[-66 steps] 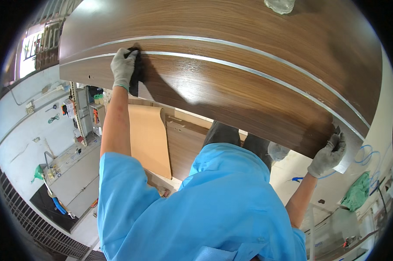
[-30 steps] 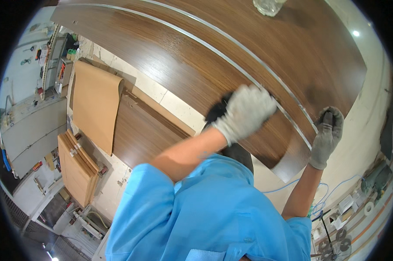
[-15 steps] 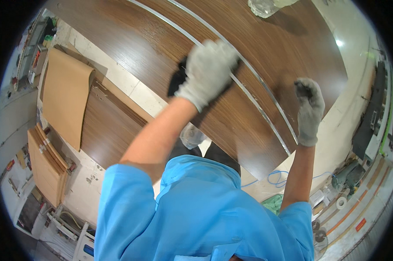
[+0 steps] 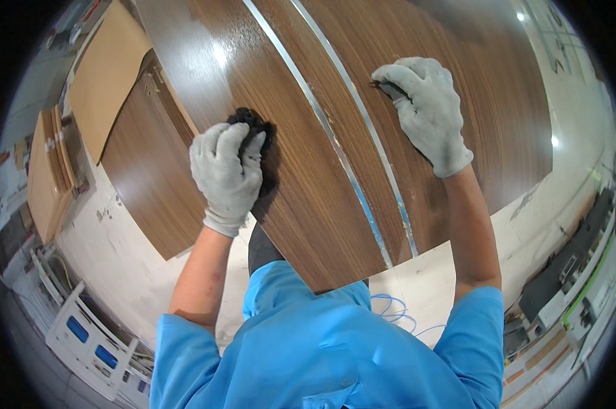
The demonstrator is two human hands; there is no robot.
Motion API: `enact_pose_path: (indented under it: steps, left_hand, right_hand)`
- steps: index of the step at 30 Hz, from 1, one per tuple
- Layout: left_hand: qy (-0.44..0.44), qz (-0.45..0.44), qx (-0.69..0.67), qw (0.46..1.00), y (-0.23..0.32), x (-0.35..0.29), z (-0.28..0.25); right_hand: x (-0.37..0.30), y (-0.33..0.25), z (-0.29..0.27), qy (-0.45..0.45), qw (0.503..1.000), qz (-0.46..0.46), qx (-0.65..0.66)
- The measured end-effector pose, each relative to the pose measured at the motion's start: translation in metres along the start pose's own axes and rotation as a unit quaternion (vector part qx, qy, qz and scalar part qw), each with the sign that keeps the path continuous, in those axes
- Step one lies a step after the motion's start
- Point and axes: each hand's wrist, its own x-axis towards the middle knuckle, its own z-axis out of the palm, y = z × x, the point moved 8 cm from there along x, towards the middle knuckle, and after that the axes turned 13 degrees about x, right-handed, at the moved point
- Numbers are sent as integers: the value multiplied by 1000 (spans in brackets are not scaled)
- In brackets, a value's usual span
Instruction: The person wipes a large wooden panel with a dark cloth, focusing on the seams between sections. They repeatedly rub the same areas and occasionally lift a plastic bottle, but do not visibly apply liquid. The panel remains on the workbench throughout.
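My left hand, in a pale grey work glove, grips a bunched black cloth on a large wood-grain panel. The cloth lies left of two narrow, shiny metal strips that run along the panel. To the right of the strips, my right hand, gloved alike, bends over the panel with thumb and fingers closed together. A dark patch shows between them; whether it is a thin object or the stained glove, I cannot make out. Small pale specks dot the strips and the wood beside them.
A second wood-grain panel lies at the left, partly under a brown board sheet. Flat brown boards are stacked farther left. A blue hose coils on the floor near the panel's close edge. A white frame stands lower left.
My left hand has drawn back from the strips toward the left with the black cloth. My right hand has moved from the panel's right edge in over its surface. The whole view has shifted.
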Motion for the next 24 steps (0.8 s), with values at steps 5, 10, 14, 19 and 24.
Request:
enact_pose_path:
  steps: [5,10,14,19,24]
  left_hand:
    - [9,10,22,1000,-3,0,2]
    - [10,-9,34,999,-4,-1,2]
    - [12,-10,38,999,-1,1,-1]
    - [11,-18,41,999,-2,2,0]
    - [17,-14,44,999,-3,0,2]
  right_hand:
    - [11,2,11,23,997,-75,-10]
    - [13,0,19,-9,997,-80,-14]
    - [11,1,20,-36,996,-79,-14]
    - [17,5,22,-25,997,-71,-9]
    - [17,2,25,-41,994,-98,-16]
